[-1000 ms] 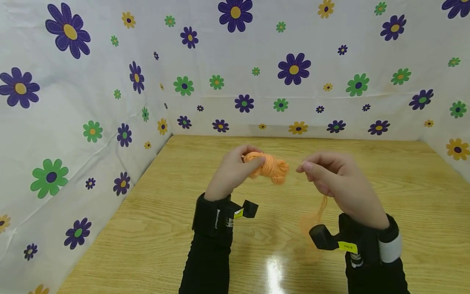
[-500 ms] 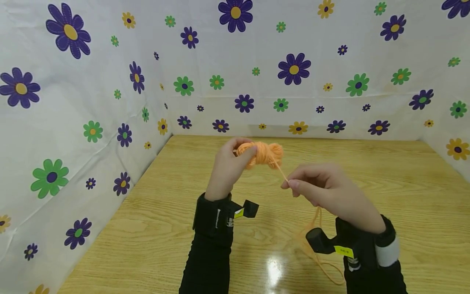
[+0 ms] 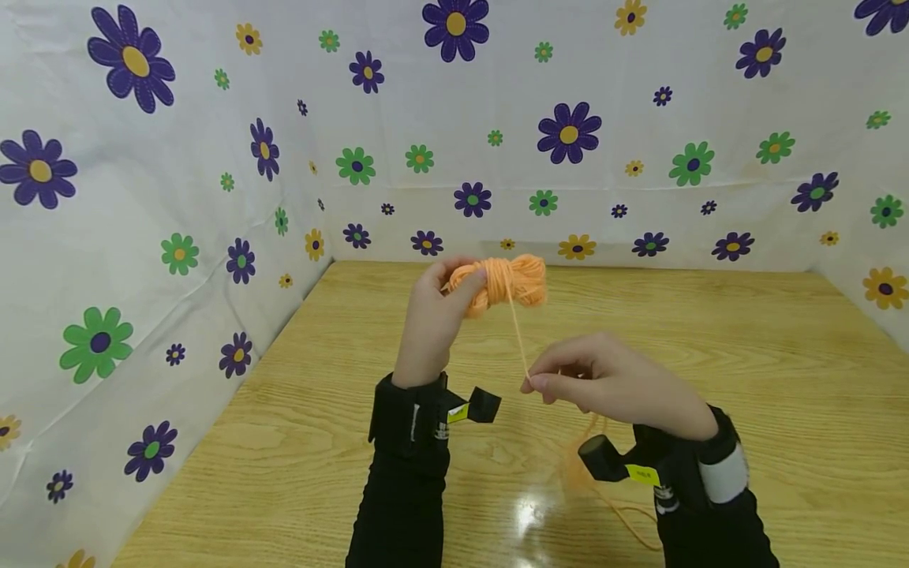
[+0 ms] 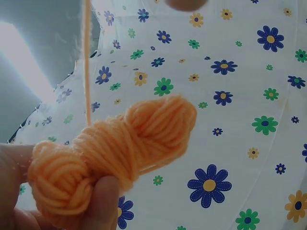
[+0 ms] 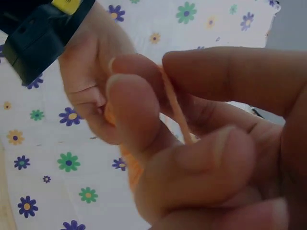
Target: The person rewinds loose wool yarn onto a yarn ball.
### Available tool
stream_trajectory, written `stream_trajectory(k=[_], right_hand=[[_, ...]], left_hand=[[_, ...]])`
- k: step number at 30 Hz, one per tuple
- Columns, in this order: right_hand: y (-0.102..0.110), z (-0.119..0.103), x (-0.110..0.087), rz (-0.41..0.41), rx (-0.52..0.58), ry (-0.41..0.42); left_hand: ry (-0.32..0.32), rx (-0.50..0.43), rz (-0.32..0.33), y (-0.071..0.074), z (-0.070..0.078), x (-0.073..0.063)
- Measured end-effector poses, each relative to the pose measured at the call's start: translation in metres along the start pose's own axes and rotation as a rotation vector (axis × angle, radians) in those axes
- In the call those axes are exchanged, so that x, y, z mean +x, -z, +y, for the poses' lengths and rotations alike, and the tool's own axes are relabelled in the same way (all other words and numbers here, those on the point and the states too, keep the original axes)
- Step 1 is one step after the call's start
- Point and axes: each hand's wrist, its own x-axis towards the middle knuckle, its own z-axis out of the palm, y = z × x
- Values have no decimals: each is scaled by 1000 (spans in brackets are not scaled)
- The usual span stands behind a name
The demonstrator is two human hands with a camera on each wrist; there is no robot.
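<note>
My left hand (image 3: 435, 315) holds a small skein of orange yarn (image 3: 517, 280) by its left end, raised over the table. In the left wrist view the skein (image 4: 108, 148) is wrapped round its middle, with a bulging loop end on each side. From that middle a single strand (image 3: 520, 335) runs taut down to my right hand (image 3: 604, 379). Thumb and fingertips pinch the strand, which the right wrist view shows crossing the palm (image 5: 177, 108). Below the right hand the loose tail (image 3: 625, 517) hangs and trails toward the table, partly hidden by the wrist camera.
A wood-grain table (image 3: 319, 473) lies beneath both hands. White cloth (image 3: 440, 110) printed with flowers stands behind it and at both sides. Black wrist cameras (image 3: 484, 405) stick out from the two cuffs.
The right hand has come left and down, drawing the strand from the skein's right side to below its middle. The left hand has lifted the skein slightly and shifted it left.
</note>
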Motion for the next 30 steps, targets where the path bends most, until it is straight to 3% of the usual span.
stream_trajectory(k=[7, 12, 23, 30], right_hand=[[-4, 9, 12, -70, -28, -102], [-6, 16, 19, -100, -19, -130], [-2, 29, 24, -60, 26, -180], [2, 34, 17, 36, 145, -218]], left_hand=[[-17, -80, -3, -2, 3, -2], [-34, -158, -55, -3, 5, -5], [21, -349, -296, -2, 11, -10], [39, -299, -483, 2, 12, -12]])
